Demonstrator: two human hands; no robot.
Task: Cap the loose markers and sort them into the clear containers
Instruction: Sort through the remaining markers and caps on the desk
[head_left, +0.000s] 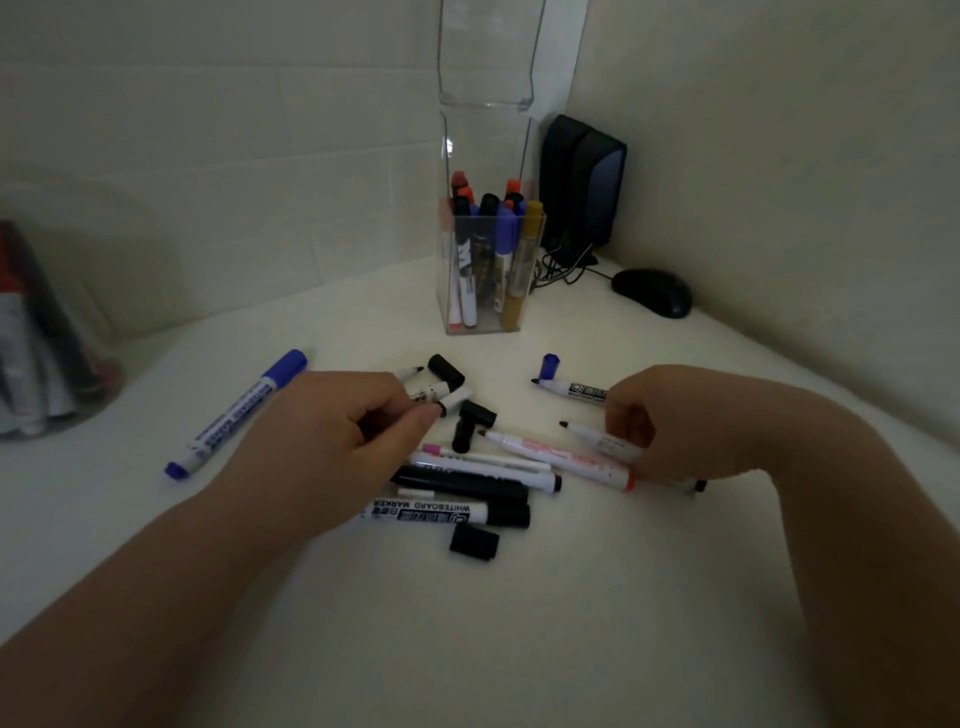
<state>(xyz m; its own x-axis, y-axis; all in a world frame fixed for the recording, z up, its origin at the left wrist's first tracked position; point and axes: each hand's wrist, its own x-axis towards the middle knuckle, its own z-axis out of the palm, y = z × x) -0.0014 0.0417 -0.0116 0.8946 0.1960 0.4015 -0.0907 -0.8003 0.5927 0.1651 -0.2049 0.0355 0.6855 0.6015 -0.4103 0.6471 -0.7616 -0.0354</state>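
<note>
Loose black cap (474, 541) nearest, marker pile (457, 483) just behind on desk. L hand (332, 441) seems to pinch a white marker (457, 399); R hand (675, 426) curls round an uncapped marker (597, 437). Blue cap (549, 365) beyond; clear container (483, 328) at back w/ capped markers.

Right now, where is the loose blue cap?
In the head view, the blue cap lies on the table right of centre, beside the tip of an uncapped marker, between the clear container behind it and the right hand in front.
</note>
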